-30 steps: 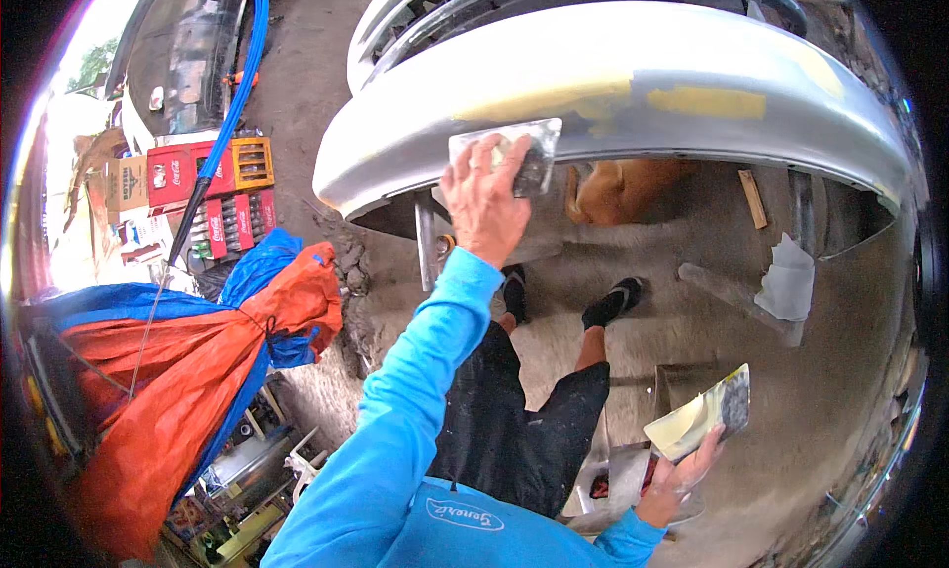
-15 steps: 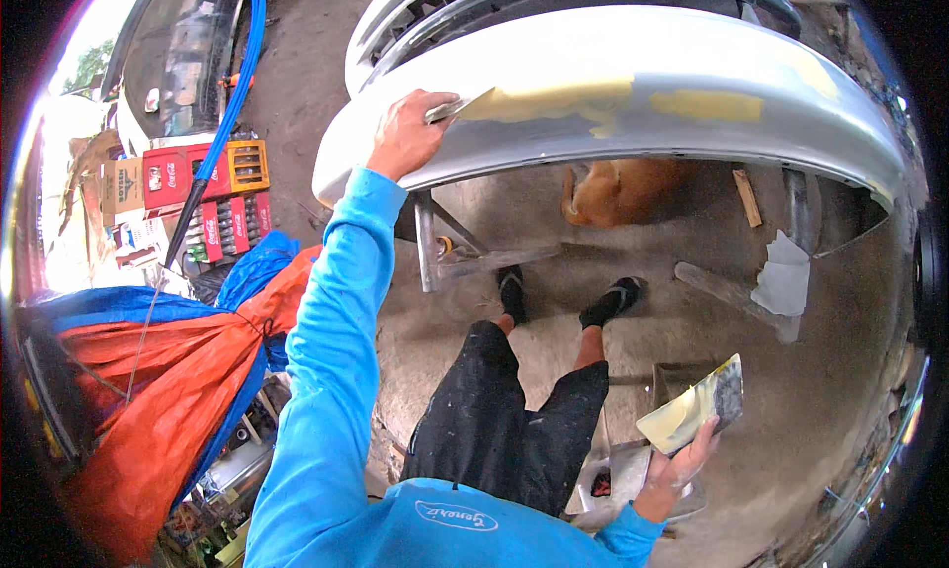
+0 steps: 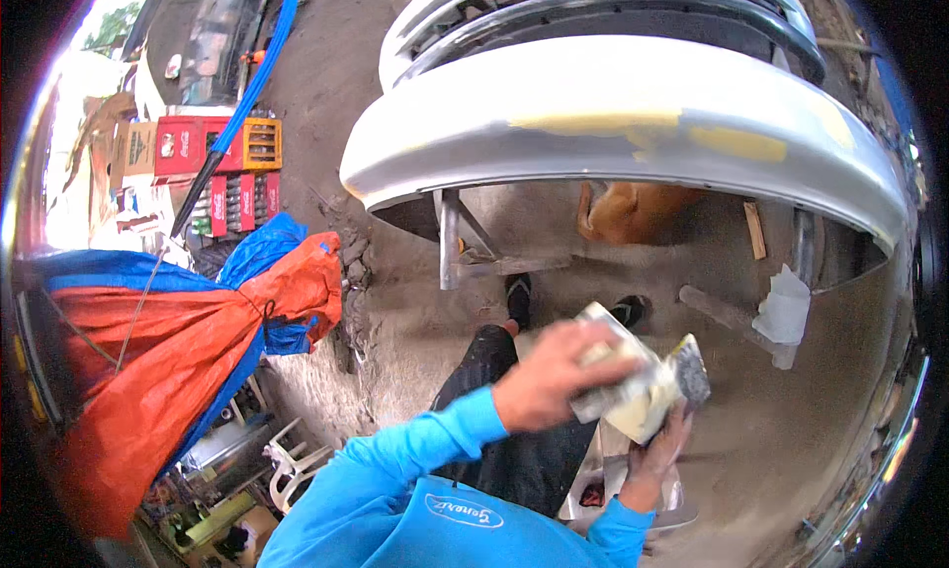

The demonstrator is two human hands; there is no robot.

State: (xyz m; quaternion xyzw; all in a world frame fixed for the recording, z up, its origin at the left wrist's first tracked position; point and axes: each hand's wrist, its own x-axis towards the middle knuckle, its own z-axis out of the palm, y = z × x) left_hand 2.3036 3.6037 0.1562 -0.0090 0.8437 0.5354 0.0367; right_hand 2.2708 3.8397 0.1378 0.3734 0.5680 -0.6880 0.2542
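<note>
Lower right of frame: left hand (image 3: 549, 385) grasps a putty scraper (image 3: 618, 375) against the filler board (image 3: 667, 395) gripped by right hand (image 3: 657, 449); grey bumper (image 3: 613, 123) above.

The head view looks steeply down from above onto the silver bumper (image 3: 623, 133) and dirt floor (image 3: 415, 301) close below.

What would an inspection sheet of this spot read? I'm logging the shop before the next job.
Surface: bare concrete floor, dusty.
Job's things: silver car bumper on a metal stand, yellow filler patches; flat spreader meets the filler-smeared mixing board.
Clutter: orange and blue tarpaulin bundle, red bottle crates, white plastic chair.
Hands: left hand grips the spreader; right hand holds the board from below.
Cables: blue hose.
Surroundings: second bumper behind; brown lump beneath.
</note>
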